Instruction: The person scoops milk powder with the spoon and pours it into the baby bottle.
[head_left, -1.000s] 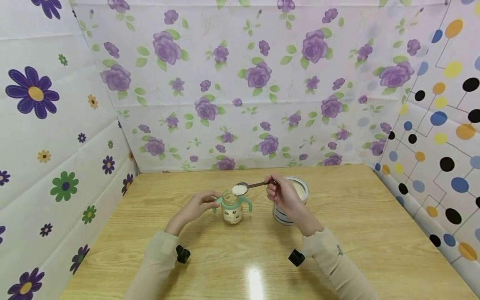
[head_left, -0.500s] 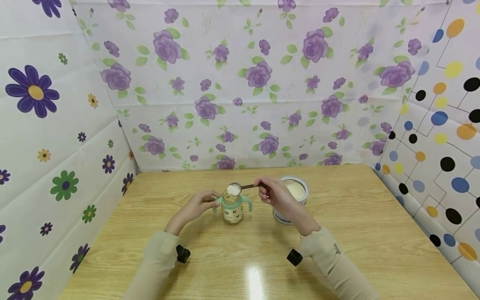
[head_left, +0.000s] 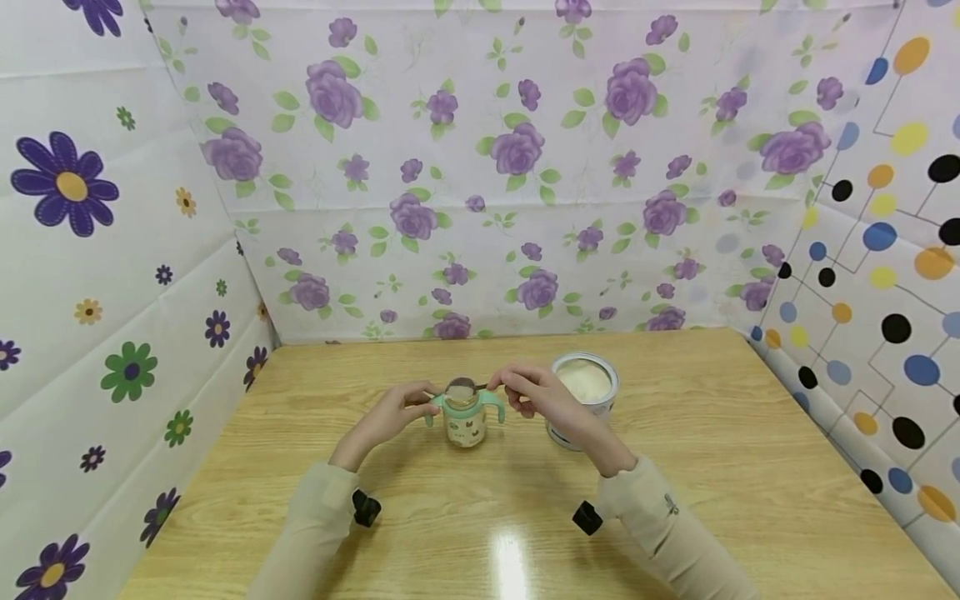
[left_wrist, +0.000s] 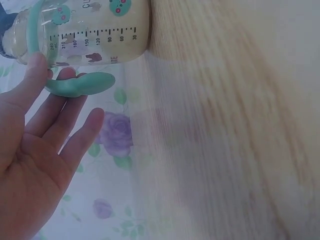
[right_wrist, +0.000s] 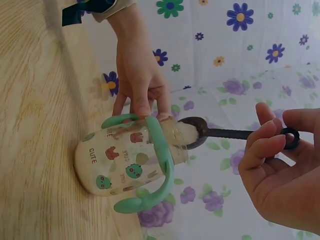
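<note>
A clear baby bottle with a green collar and two green handles stands uncapped on the table, cartoon prints on its side. My left hand pinches one handle between thumb and fingers. My right hand holds a dark spoon by the end of its handle. The spoon's bowl is tipped at the bottle's mouth, with white powder still against it in the right wrist view. Pale contents show in the bottle's lower part in the left wrist view.
Just right of the bottle, behind my right hand, stands an open tin of pale powder. The wooden table ends against a flowered cloth at the back, with patterned cloths on both sides.
My right hand has moved left, bringing the spoon over the bottle's mouth and tipping it from level with a heap of powder. The left hand and the bottle have stayed put.
</note>
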